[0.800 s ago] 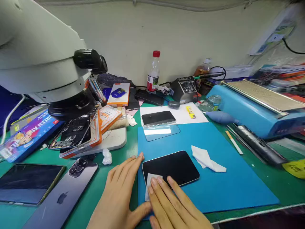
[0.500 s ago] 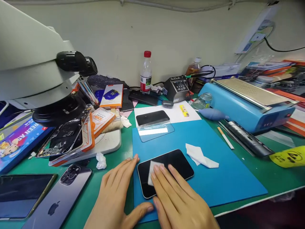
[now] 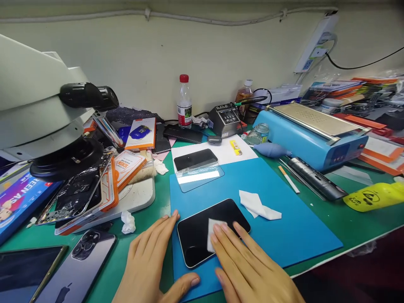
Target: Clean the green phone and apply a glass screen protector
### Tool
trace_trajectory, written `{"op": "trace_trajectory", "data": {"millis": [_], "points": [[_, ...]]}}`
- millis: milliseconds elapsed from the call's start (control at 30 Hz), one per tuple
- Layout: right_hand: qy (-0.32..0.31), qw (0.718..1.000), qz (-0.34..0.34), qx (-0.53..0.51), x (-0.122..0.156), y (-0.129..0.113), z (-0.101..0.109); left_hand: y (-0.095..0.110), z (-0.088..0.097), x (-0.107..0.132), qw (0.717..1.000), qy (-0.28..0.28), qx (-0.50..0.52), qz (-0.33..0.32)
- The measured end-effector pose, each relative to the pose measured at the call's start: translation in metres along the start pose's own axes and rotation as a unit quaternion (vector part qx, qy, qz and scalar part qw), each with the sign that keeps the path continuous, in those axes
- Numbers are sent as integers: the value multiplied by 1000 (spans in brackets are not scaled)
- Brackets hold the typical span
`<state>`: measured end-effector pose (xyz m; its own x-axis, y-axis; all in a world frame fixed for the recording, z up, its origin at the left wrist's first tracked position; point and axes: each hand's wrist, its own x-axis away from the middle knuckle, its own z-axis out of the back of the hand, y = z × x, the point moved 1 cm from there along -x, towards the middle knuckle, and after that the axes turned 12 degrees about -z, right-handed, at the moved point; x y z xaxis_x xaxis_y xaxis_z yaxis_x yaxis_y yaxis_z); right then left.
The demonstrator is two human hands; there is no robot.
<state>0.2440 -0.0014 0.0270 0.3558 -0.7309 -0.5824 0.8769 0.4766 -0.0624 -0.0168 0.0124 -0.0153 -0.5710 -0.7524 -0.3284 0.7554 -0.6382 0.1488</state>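
Phone [image 3: 194, 237] under wipe [image 3: 211, 243] | right fingers [image 3: 233, 253] flat atop | left fingers [image 3: 163, 237] outstretched | box [image 3: 17, 208] ("REEN AS")

Phone-repair workshop: microscope [image 3: 34, 120] is looming over green surface [image 3: 334, 219] toward left edge, opened phone [image 3: 78, 191] is lying near it, black phone [image 3: 195, 235] is resting on blue mat [image 3: 296, 229] toward near edge, control unit [image 3: 225, 120] is standing by far edge, blue metal-topped machine [image 3: 303, 141] is sitting toward far right corner.
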Motion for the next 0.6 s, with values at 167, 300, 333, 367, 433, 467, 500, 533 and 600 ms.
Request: {"op": "trace_trajectory", "data": {"millis": [167,300,333,367,433,467,500,533,600], "points": [[5,1000,-16,15,5,4,5,3,0,-2,1000,-9,14,19],[-7,999,-48,3,-26,0,-9,8,2,-4,998,-4,20,52],[-9,999,-48,2,-27,1,-10,8,2,-5,999,-3,19,50],[-6,999,-48,4,-24,2,-8,8,2,-5,999,-3,16,45],[-1,999,-37,9,-9,6,-1,7,2,-6,1000,-3,13,22],[1,1000,-23,14,0,9,3,7,2,-6,1000,-2,13,18],[-4,1000,-8,19,7,11,7,8,1,-6,1000,1,14,23],[-7,1000,1,25,11,12,9,9,1,-7,999,5,17,36],[-11,1000,-5,28,9,12,9,12,1,-8,998,12,24,63]]}}
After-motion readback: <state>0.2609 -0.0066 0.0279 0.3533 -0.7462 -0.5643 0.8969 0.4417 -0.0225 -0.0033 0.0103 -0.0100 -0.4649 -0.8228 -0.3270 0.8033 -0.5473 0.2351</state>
